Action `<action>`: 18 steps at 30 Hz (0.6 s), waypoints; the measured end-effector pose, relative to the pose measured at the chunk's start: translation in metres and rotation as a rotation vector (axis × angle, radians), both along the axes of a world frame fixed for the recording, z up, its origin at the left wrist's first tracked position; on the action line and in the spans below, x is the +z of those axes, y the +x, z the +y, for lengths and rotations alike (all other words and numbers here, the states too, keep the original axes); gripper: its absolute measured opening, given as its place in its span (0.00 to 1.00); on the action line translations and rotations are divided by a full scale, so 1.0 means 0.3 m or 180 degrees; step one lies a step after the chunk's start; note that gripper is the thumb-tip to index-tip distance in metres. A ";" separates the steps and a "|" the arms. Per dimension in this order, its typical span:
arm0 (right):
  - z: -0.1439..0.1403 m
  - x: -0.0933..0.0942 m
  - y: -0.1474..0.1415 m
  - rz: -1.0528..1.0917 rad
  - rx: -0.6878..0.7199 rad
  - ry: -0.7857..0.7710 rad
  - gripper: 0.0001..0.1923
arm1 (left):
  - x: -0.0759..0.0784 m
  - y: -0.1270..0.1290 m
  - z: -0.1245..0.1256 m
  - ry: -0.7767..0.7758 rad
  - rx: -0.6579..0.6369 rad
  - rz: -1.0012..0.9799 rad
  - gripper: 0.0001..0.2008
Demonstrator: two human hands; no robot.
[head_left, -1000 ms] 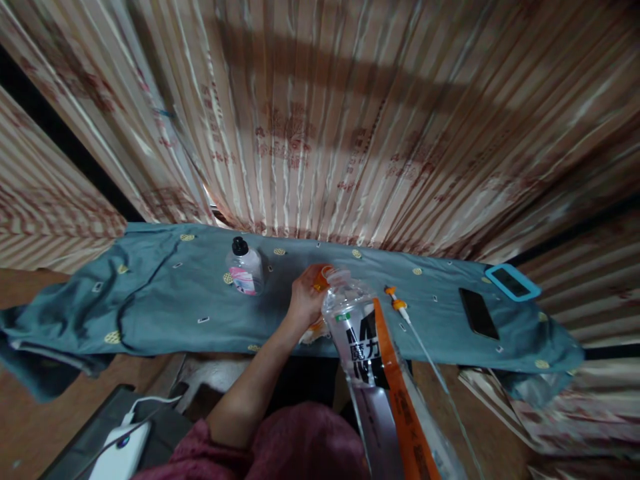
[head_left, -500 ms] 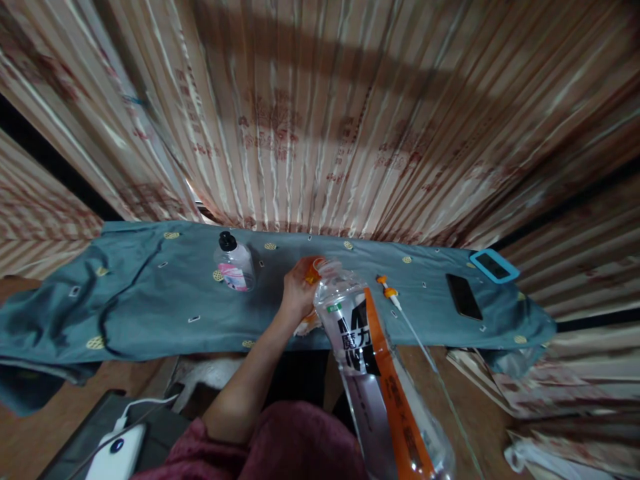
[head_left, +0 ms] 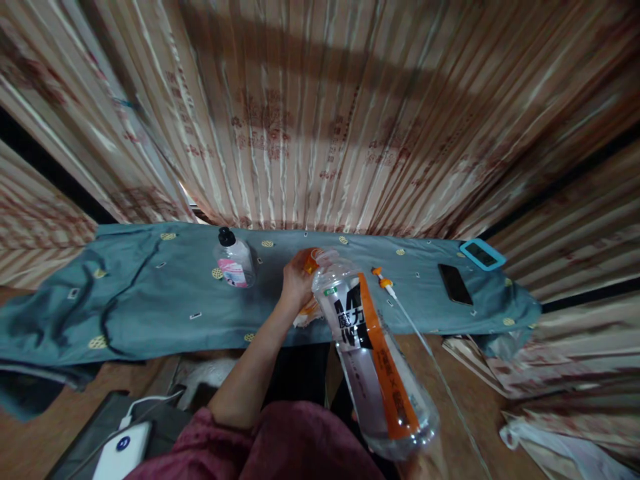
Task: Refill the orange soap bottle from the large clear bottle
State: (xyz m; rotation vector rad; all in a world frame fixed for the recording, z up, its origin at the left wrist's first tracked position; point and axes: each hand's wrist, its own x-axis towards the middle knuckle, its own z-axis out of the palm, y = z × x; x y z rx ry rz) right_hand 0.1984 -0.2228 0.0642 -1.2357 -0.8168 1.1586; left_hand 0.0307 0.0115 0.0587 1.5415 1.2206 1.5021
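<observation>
My left hand [head_left: 296,285] grips a small orange container [head_left: 311,260] standing on the blue-grey cloth [head_left: 150,307]; what lies under my palm is hidden. A large clear plastic bottle [head_left: 373,353] with a black and orange label is tilted, its open mouth right against the orange container. My right hand [head_left: 425,469] holds that bottle by its base at the bottom edge of the view, and only a sliver of the hand shows.
On the cloth stand a small clear bottle [head_left: 234,261] with a black cap and pink label, an orange-tipped pump with a clear tube [head_left: 384,281], a black phone [head_left: 455,283] and a blue-cased device [head_left: 481,255]. Striped curtain behind. White power bank [head_left: 120,453] lower left.
The large bottle has tipped further toward level, its base now in view. Its mouth stays at the orange container. My left hand keeps its grip. The view has shifted slightly.
</observation>
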 end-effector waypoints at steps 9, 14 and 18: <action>-0.012 -0.033 0.002 0.0567 -0.0011 -0.0010 0.49 | 0.010 0.003 0.010 0.0057 0.0101 0.0115 0.10; -0.006 -0.033 -0.006 0.0444 -0.0036 0.0013 0.49 | 0.015 0.000 0.003 0.0068 0.0102 0.0200 0.09; -0.013 -0.069 0.015 0.0158 -0.0156 0.0114 0.48 | 0.008 0.002 0.002 0.0034 0.0094 0.0155 0.10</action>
